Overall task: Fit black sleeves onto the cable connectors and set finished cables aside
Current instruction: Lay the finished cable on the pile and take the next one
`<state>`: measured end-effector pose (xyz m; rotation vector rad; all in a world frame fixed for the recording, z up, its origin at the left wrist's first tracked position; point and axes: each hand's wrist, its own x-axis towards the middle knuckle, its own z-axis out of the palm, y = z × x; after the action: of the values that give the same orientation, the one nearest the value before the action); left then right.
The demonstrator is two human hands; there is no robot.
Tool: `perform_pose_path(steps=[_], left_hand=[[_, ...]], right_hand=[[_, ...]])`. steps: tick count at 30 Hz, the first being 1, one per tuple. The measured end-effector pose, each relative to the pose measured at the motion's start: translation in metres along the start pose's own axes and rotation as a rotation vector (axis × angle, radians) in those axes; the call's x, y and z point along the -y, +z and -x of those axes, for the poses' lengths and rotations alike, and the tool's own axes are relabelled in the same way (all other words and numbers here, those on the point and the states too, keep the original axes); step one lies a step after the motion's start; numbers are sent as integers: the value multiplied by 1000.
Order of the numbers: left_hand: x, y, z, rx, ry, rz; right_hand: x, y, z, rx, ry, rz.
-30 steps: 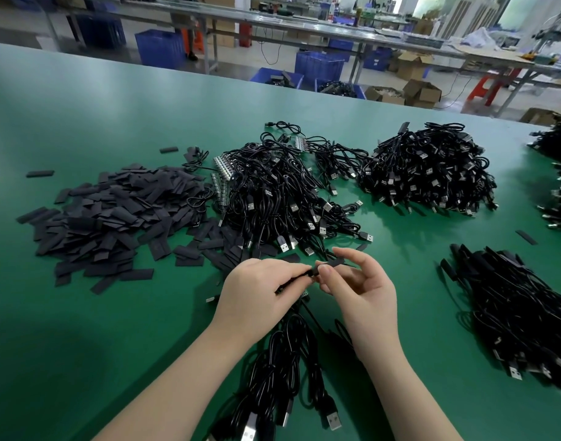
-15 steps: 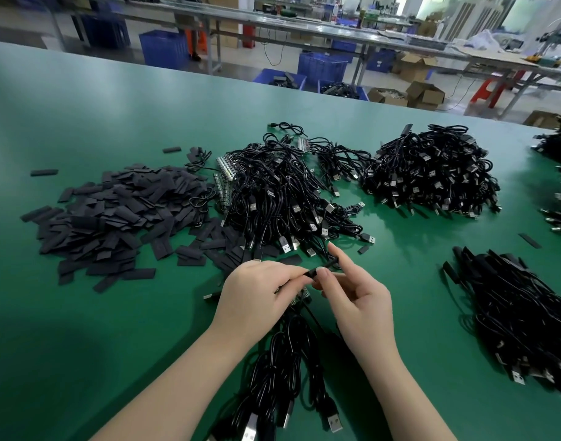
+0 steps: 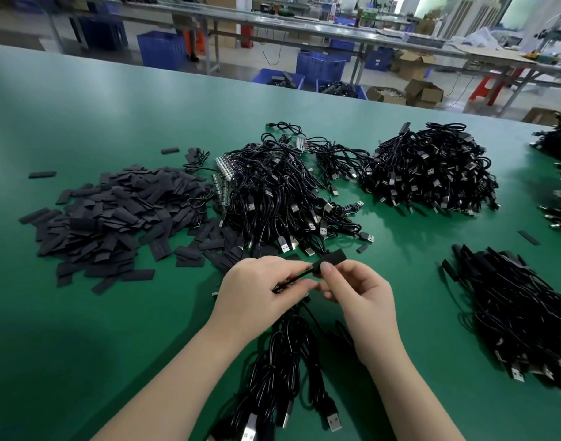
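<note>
- A bundle of black USB cables [image 3: 282, 374] lies on the green table [image 3: 81, 345] nearest the viewer, between the two forearms, with silver USB plugs [image 3: 333, 421] showing at its near end.
- The left hand [image 3: 256, 294] has its fingers curled round a thin black cable end [image 3: 291, 280], pinching it between thumb and fingertips just above the bundle.
- The right hand [image 3: 361, 297] pinches a black sleeve [image 3: 331, 258] between thumb and forefinger; the other fingers are curled underneath. The sleeve points up and to the right, and its near end meets the cable end held by the left hand. How far the connector sits inside the sleeve cannot be told.
- To the right, a heap of cables [image 3: 524, 310] lies with sleeved ends pointing toward the far left and bare plugs at its near side.
- A single loose sleeve [image 3: 529, 237] lies on the table just beyond that heap.
- Beyond the hands, a tangled pile of cables [image 3: 282, 192] sits mid-table, with silver plugs along its near edge.
- Left of it spreads a wide pile of flat black sleeves [image 3: 113, 218], touching the cable pile, with a few strays farther left.
- Farther right stands another mound of cables [image 3: 432, 173].
- Past the table edge are blue crates [image 3: 159, 49], cardboard boxes [image 3: 422, 92] and long workbenches [image 3: 304, 27].
</note>
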<state>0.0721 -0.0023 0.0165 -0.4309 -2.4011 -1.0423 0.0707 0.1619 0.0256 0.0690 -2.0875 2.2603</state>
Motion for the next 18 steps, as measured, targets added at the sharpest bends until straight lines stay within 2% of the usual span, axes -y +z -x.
perform_pose_path(steps=[5, 8, 13, 16, 18], left_hand=[[8, 0, 3, 189, -121, -45], [10, 1, 1, 201, -101, -113], [10, 0, 1, 126, -53, -78], [9, 0, 1, 110, 75, -122], [9, 0, 1, 93, 136, -137]], right_hand=[[5, -7, -2, -117, 66, -193], [5, -7, -3, -148, 95, -204], [1, -1, -1, -98, 57, -3], [-1, 3, 2, -5, -45, 211], [-1, 4, 3, 8, -80, 213]])
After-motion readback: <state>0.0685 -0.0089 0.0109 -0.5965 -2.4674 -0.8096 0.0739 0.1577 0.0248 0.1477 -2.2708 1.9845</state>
